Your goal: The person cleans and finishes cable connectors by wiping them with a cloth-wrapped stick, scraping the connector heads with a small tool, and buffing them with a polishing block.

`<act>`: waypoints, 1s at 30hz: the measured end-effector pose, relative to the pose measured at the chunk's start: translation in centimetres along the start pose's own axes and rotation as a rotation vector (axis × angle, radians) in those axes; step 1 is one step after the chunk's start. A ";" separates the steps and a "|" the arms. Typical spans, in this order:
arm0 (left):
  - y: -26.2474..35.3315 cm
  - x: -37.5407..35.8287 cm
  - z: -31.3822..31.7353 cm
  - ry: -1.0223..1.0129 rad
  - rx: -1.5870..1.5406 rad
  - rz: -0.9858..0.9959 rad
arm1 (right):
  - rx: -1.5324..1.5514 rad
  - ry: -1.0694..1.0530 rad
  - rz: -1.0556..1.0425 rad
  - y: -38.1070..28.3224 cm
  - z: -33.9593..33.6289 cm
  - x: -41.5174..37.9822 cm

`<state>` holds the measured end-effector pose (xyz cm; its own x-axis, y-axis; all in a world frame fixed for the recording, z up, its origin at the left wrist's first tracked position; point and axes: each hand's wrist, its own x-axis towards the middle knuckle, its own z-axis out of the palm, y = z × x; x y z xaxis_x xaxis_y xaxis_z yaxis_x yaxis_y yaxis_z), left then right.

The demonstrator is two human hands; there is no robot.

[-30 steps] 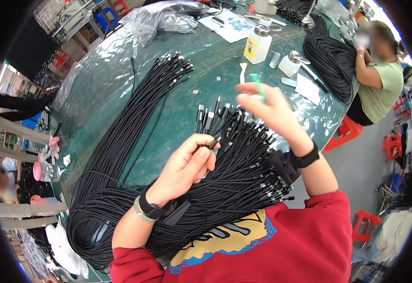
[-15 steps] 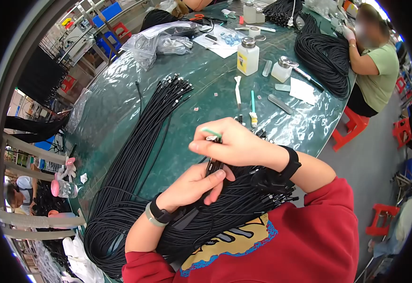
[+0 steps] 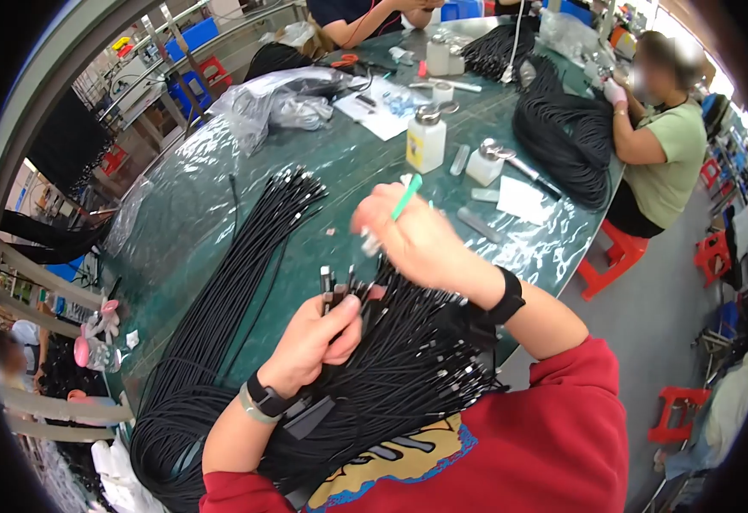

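Note:
My left hand (image 3: pixel 310 342) is closed around several black cables, and their metal-tipped plugs (image 3: pixel 329 286) stick up above the thumb. Above and to the right of it is my right hand (image 3: pixel 421 244), blurred by motion. It grips a thin green stick (image 3: pixel 407 197) that points up out of the fingers, with a whitish tip below. A thick pile of black cables (image 3: pixel 391 350) lies beneath both hands, against the red sweatshirt. Beside it, a long cable bundle (image 3: pixel 228 282) runs up the table with its plugs at the far end.
On the green table (image 3: pixel 194 231) stand two pump bottles (image 3: pixel 426 141) (image 3: pixel 483 164), with white paper (image 3: pixel 523 198) nearby. Plastic bags (image 3: pixel 271 111) lie at the back. A co-worker in a green shirt (image 3: pixel 669 162) sits at the right by another cable coil (image 3: pixel 562 145).
My right hand has lifted away from the left hand, and its green stick now points upward. My left hand has moved left and down slightly, still holding cables. The view has shifted.

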<state>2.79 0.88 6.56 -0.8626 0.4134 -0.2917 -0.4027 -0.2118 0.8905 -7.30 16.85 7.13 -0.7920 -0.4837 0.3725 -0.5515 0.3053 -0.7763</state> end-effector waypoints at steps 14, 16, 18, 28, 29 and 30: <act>-1.4 2.5 -2.1 0.155 -0.191 0.031 | 0.204 0.276 0.398 11.6 -15.1 8.8; -1.6 2.4 -2.4 0.144 -0.209 0.045 | 0.063 0.299 0.337 12.1 -14.4 9.9; -1.8 2.5 -2.4 0.138 -0.222 0.052 | 0.006 0.311 0.275 14.1 -13.6 11.4; -1.6 1.7 -1.9 0.265 -0.215 0.142 | -0.415 0.318 0.159 13.6 -11.8 13.0; -1.6 1.7 -1.9 0.248 -0.228 0.143 | -0.418 0.316 0.161 13.6 -11.8 12.9; -1.5 1.6 -1.8 0.247 -0.230 0.142 | -0.426 0.310 0.145 13.7 -11.7 13.0</act>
<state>1.51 0.25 4.11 -0.9514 0.1456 -0.2715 -0.3080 -0.4573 0.8343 -28.22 24.38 7.27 -0.8722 -0.1675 0.4596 -0.4375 0.6873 -0.5798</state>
